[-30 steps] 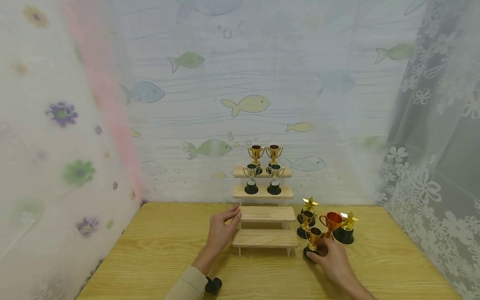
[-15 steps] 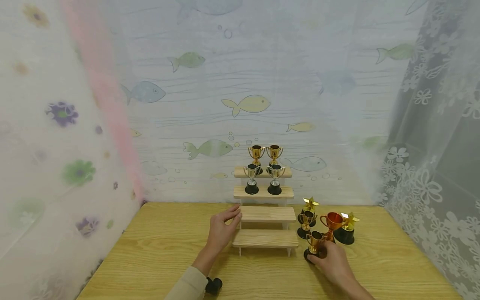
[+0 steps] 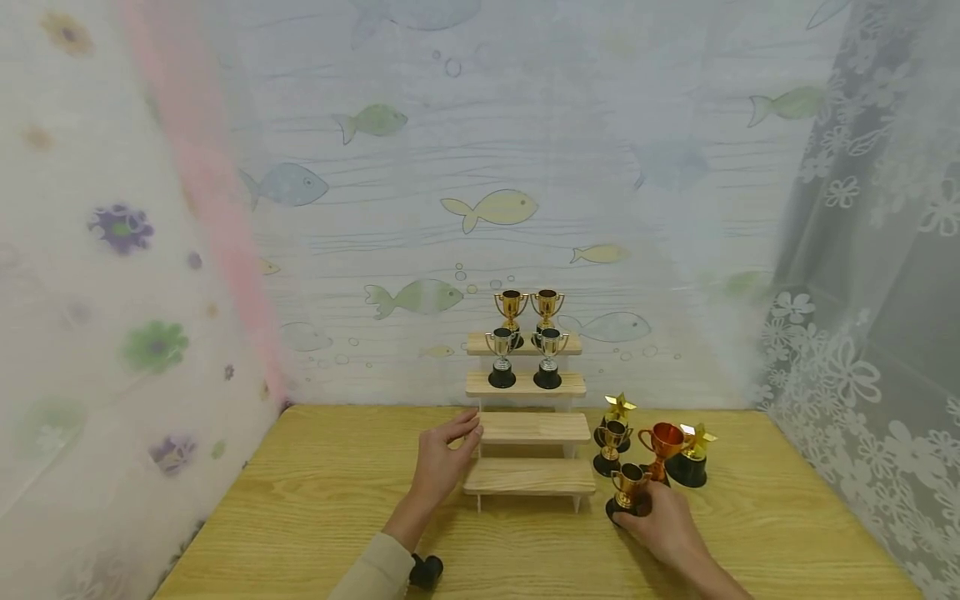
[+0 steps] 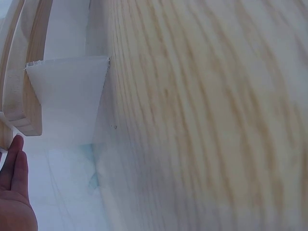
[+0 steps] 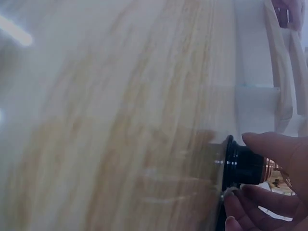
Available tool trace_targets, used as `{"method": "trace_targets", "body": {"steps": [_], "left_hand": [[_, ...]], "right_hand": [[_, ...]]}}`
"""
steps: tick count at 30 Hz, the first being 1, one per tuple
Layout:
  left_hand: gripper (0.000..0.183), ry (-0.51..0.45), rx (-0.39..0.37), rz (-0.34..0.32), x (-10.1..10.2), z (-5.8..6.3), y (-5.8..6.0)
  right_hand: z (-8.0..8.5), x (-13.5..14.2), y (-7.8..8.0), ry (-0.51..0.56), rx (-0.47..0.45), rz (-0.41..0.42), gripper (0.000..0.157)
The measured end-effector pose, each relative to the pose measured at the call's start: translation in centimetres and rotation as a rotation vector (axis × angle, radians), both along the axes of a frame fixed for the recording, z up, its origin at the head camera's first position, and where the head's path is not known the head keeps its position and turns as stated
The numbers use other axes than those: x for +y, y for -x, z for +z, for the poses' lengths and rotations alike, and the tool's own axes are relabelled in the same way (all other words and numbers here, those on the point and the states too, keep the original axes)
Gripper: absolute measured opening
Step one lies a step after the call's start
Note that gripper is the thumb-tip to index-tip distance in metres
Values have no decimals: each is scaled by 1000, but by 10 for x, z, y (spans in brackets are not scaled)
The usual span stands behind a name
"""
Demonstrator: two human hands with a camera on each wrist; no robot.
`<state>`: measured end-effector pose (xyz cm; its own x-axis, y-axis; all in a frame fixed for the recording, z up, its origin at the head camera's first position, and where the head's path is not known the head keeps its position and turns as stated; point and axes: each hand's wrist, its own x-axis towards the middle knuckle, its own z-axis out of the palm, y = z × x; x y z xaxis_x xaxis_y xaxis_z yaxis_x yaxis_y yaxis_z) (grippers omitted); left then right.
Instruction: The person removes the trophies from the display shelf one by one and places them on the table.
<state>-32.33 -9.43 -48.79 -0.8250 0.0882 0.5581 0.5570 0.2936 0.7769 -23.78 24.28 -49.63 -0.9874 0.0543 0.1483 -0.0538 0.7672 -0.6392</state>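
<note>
My right hand point(image 3: 662, 523) pinches a small bronze-gold trophy cup point(image 3: 628, 483) by its black base point(image 5: 244, 164), thumb on one side and fingers on the other. The cup is at the table surface, right of a four-tier wooden stand point(image 3: 529, 478). My left hand point(image 3: 442, 457) touches the left end of the stand's second tier from the bottom, fingers fairly straight; the left wrist view has them at a shelf end point(image 4: 21, 96). Two gold cups point(image 3: 511, 305) stand on the top tier, with two silver cups point(image 3: 502, 350) one tier lower.
Beside the stand on the right are another bronze-gold cup point(image 3: 611, 448), a red-orange cup point(image 3: 664, 442) and two gold star trophies point(image 3: 692, 462). A black object point(image 3: 427, 572) lies near my left sleeve. Fish-print curtains point(image 3: 420, 208) hang behind the wooden table point(image 3: 330, 467).
The cup in my right hand has shifted very slightly down and toward me. My left hand and the cups on the stand keep their places.
</note>
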Motion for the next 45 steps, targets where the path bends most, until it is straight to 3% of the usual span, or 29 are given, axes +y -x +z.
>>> {"method": "trace_targets", "body": {"steps": [10,22,33,45], "left_hand": [[29,10,10,-6,-1,-1,1],[28,4,18,-1,-1,0,1],[28,4,22,4,-1,-1,3],[28,-9,16,-4,0,-2,2]], "right_hand": [[15,7,-9,35,-11,9,42],[40,16,-14,-10,18,23,67],[59,4,-16,-40,6,77,82],[68,-12,-12,-40,7,129,75]]}}
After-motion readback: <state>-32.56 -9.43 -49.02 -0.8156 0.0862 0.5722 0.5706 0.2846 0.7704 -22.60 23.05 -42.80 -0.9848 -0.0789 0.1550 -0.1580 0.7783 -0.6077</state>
